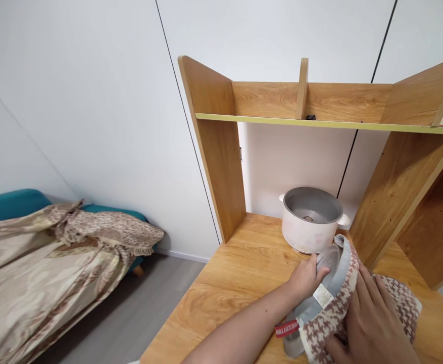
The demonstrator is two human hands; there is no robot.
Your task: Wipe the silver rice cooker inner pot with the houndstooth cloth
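Observation:
Over the front of the desk, my left hand (307,277) grips the rim of a see-through round lid (328,259), its thumb on the near face. A brown-and-white houndstooth towel (329,323) with a pale blue border and a red tag covers much of the lid. My right hand (375,318) presses the towel against the lid from the right, fingers closed over the cloth. Just behind them stands a white electric pot (307,233) with a grey inside and no lid on it. The lid's middle is hidden by the towel.
The wooden desk (202,303) carries a shelf unit (217,172) with side panels left and right of the pot. A small black item (311,117) lies on the upper shelf. To the left, a teal sofa (12,202) is draped with a patterned cover (54,273).

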